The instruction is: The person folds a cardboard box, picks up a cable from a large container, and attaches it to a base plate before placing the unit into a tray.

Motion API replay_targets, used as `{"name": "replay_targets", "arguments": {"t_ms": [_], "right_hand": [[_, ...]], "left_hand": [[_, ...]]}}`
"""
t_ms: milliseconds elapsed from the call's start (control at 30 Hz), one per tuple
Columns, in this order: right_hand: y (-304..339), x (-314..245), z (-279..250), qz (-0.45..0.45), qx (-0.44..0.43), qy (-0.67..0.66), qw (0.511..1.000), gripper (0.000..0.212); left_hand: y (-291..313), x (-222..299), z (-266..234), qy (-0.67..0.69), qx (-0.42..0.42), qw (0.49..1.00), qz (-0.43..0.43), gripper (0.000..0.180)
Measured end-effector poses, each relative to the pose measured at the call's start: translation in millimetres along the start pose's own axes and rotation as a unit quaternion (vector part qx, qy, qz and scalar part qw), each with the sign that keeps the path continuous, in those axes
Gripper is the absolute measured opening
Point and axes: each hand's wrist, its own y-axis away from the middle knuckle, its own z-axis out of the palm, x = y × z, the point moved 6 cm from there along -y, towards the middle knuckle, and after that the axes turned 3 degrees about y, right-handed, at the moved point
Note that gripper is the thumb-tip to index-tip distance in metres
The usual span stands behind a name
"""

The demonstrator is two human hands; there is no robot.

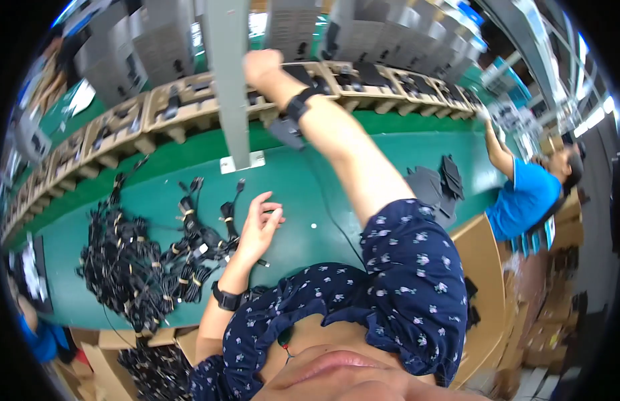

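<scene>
My right hand (263, 65) reaches across to a row of brown molded trays (149, 121) that hold black parts. The grey upright post hides its fingers, so what they hold, if anything, cannot be seen. Below that wrist a dark grey device (286, 132) leans against the front of the trays. Over the green table (296, 227) my left hand (260, 226) hovers with fingers loosely bent and apart, nothing in them. Close by it, to the left, lie bundled black cables (199, 234) with light ties, beside a larger cable heap (129, 260).
The grey post (228, 100) is bolted to the table between me and the trays. Grey upright boxes (383, 33) line the far side. Flat dark pieces (430, 187) lie at right. Cardboard boxes (484, 267) flank me. A person in blue (524, 197) works at the right.
</scene>
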Motion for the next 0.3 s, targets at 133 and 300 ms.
{"name": "replay_targets", "arguments": {"t_ms": [133, 300], "right_hand": [[-0.5, 7.0, 54.3, 0.163, 0.101, -0.076, 0.979, 0.039], [9.0, -2.2, 63.6, 0.148, 0.096, -0.089, 0.98, 0.039]], "left_hand": [[-6.2, 0.0, 7.0, -0.017, -0.009, 1.0, 0.018, 0.044], [-4.5, -2.9, -0.8, -0.042, -0.01, 0.999, 0.019, 0.044]]}}
